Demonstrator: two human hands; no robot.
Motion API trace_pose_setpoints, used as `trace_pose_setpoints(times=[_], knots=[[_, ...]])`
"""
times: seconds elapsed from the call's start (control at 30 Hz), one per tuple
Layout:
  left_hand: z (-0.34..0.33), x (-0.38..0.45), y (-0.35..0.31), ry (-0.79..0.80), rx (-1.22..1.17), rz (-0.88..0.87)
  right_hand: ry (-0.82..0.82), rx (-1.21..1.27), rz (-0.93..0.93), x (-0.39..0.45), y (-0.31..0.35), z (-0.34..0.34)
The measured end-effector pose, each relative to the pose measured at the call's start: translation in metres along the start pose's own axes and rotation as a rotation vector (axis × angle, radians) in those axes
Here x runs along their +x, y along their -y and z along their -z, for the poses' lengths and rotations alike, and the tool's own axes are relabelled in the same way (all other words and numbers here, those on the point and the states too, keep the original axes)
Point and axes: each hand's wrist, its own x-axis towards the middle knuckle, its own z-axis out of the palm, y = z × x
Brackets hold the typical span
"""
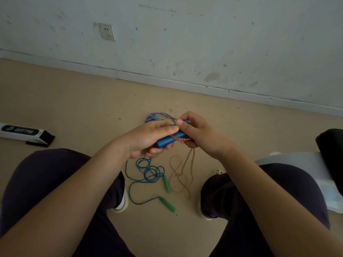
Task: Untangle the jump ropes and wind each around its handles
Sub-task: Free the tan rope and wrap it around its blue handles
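My left hand [148,138] grips the blue handles [168,140] of a jump rope above the floor. My right hand [196,134] pinches the handles' far end, its fingers curled round turns of tan rope [182,139] wound on them. The loose tan rope [181,175] hangs down to the floor in loops. A thin blue rope [148,171] with two green handles [167,183] lies coiled between my feet. A blue-and-white twisted rope [161,114] lies on the floor behind my hands, partly hidden.
I sit with my knees apart, my shoes [121,204] on either side of the ropes. A black-and-white box [24,133] lies on the tan floor at left. White paper [304,164] and a black object [332,156] are at right. The wall [185,43] is close ahead.
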Motion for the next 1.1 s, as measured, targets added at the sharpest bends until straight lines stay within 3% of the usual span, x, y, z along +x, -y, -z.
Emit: trace_pose_setpoints(times=[0.13, 0.37, 0.57, 0.67, 0.8, 0.93, 1.1], knots=[[0.004, 0.003, -0.001, -0.088, 0.083, 0.035, -0.088, -0.100, 0.052, 0.004, -0.003, 0.000], [0.008, 0.001, 0.003, -0.004, 0.123, 0.021, -0.173, -0.100, 0.037, 0.004, -0.005, -0.001], [0.005, 0.007, 0.006, -0.139, -0.004, -0.100, 0.004, 0.075, -0.107, -0.004, 0.003, -0.003], [0.006, 0.009, 0.004, -0.229, -0.048, -0.142, -0.011, -0.029, -0.104, -0.005, 0.003, -0.008], [0.006, 0.008, 0.003, -0.178, -0.037, -0.176, -0.056, -0.036, -0.054, -0.005, 0.007, -0.005], [0.007, 0.009, 0.003, -0.227, -0.044, -0.168, -0.095, 0.008, -0.001, -0.004, 0.007, -0.001], [0.006, 0.009, 0.004, -0.253, -0.042, -0.192, -0.032, -0.036, -0.021, -0.003, 0.001, -0.007]])
